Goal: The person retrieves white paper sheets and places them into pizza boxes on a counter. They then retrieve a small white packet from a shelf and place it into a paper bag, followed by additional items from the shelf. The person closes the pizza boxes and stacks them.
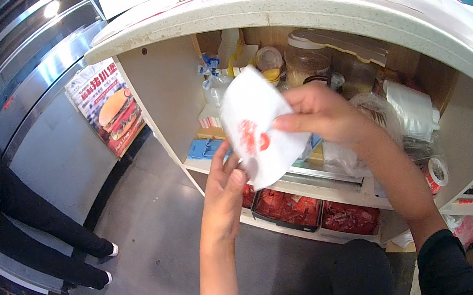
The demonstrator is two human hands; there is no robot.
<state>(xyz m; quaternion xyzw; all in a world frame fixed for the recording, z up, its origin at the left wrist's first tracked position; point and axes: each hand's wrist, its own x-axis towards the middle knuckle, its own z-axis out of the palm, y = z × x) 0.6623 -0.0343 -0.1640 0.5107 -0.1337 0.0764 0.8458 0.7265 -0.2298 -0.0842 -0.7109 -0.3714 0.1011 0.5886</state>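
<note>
A white paper sheet or flat paper bag (pixel 259 115) with a red print is held up in front of an open shelf unit, a little blurred. My right hand (pixel 322 112) pinches its right edge between thumb and fingers. At its lower left edge is my left hand (pixel 224 187), fingers curled and touching the paper; part of the fingers lies behind it. Behind the paper, the upper shelf holds a clear jar with a white lid (pixel 305 56), a blue plastic item (pixel 204 148) and a stack of clear plastic bags (pixel 411 111).
A pale countertop (pixel 205 16) with plastic-wrapped items runs above the shelves. Below sit black trays of red packets (pixel 288 206). A roll of tape or labels (pixel 437 175) is at the right. On the left, a person in black trousers (pixel 42 217) stands by a steel counter with a burger poster (pixel 111 112).
</note>
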